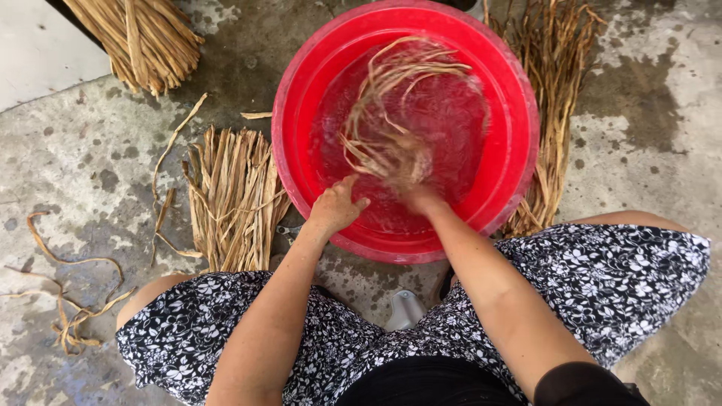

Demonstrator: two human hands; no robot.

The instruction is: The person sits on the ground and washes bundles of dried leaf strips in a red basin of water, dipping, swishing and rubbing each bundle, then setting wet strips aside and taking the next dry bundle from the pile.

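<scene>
A round red basin [519, 143] of water stands on the wet concrete in front of my knees. A bundle of long tan plant strips [387, 113] is in the water, blurred with motion. My right hand [420, 197] is in the basin at the near end of the bundle and grips it; the hand is blurred. My left hand [336, 207] rests at the basin's near left rim, fingers bent, touching the strips' near end; whether it grips them is unclear.
A flat pile of dry strips [233, 199] lies left of the basin, another pile [553, 98] lies right of it, and a tied sheaf [143, 37] is at the top left. Loose strips [71, 301] curl on the floor at left. My patterned skirt [602, 278] covers both knees.
</scene>
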